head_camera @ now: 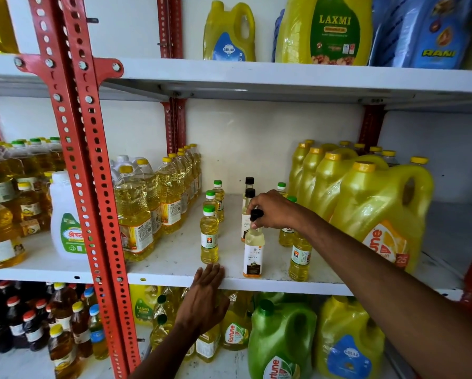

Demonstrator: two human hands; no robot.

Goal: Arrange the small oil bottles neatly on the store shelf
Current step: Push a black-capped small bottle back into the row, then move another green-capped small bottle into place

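Small oil bottles stand on the white middle shelf. A row of three green-capped bottles runs back on the left. In the middle, a row of black-capped bottles with white labels runs back. My right hand grips the black cap of the front one. More green-capped bottles stand at the right, partly hidden by my right arm. My left hand lies flat with its fingertips on the shelf's front edge, just below the front green-capped bottle, holding nothing.
Tall yellow-capped oil bottles line the left of the shelf. Big yellow jugs crowd the right. A red perforated upright stands at the left. More jugs fill the shelf below, others the shelf above.
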